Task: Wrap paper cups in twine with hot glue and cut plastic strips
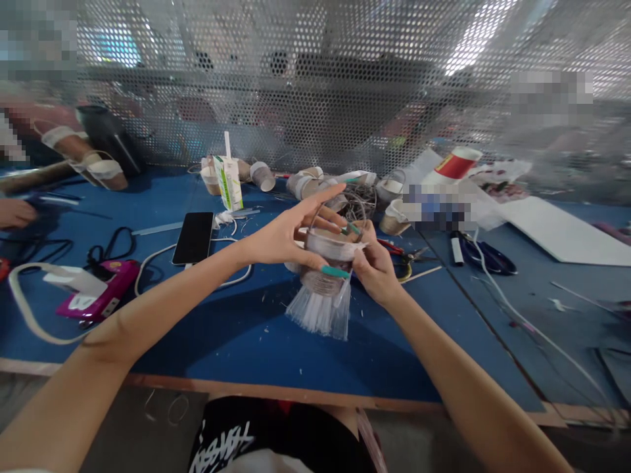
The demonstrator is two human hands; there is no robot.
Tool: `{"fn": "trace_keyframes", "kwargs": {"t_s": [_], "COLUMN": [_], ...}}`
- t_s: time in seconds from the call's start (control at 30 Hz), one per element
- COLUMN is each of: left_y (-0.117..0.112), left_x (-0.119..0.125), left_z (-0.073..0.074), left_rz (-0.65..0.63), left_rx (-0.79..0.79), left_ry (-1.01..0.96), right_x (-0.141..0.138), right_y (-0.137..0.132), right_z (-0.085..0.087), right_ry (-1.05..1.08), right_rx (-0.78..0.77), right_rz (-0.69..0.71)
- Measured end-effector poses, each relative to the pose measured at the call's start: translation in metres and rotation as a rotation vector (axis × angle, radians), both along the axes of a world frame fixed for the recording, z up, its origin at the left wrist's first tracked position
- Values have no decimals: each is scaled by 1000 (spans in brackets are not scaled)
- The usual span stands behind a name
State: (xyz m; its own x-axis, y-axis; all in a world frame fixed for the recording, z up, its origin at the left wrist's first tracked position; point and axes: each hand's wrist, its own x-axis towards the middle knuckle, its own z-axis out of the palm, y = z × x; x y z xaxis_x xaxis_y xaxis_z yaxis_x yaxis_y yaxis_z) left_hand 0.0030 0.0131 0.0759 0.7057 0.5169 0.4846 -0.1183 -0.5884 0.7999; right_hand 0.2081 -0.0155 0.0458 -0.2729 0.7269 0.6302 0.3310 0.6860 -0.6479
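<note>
A small round basket (325, 279) with a thin hooped handle and a pale band at its rim is held up above the blue table. My left hand (290, 233) wraps it from the left, its green-nailed thumb across the front and its fingers over the rim. At the right side of the rim, my right hand (377, 266) is closed on the basket, fingertips near the handle's base. Below the basket, a fan of clear plastic strips (319, 315) shows; I cannot tell whether they are attached to it.
Several small baskets (262, 176) stand along the back by a perforated metal screen (296, 85). At left are a phone (194, 238), a drink carton (228, 184) and a magenta power strip (106, 289) with cables. Pliers (488, 256) lie at right. Another person's hand (17, 213) is far left.
</note>
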Motion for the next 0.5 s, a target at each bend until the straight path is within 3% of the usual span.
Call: {"fn": "trace_keyframes", "kwargs": {"t_s": [0.5], "left_y": [2], "left_x": [1], "left_z": [-10], "left_rz": [-101], "left_rx": [-82], "left_ry": [-30], "right_x": [0], "right_y": [1], "right_z": [-7], "right_ry": [-59], "right_rx": [16], "right_rz": [-31]}}
